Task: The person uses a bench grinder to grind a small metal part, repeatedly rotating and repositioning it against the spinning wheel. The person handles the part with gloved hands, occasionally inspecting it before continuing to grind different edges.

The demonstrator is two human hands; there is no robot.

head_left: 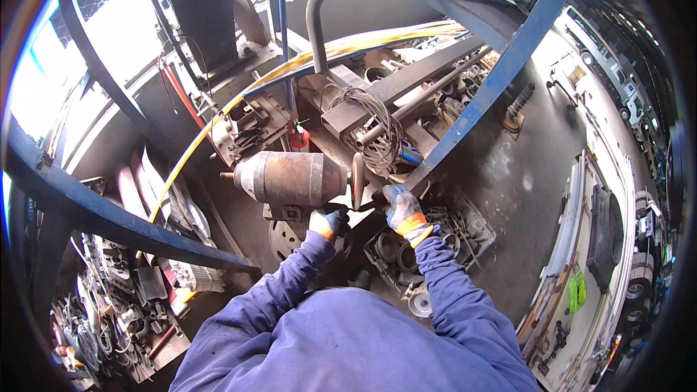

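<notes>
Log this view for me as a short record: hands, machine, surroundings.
left hand: gloved, just below the machine body's right end
right hand: gloved, right of the wheel
grip: unclear at this size
machine body: rusty, cylindrical
wheel: at the body's right end
beyond: coiled cable
far right: bright green item

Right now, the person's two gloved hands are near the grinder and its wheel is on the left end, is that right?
Not quite: the head view shows the wheel on the right end of the grinder. The gloved left hand and gloved right hand are indeed near it.
</notes>
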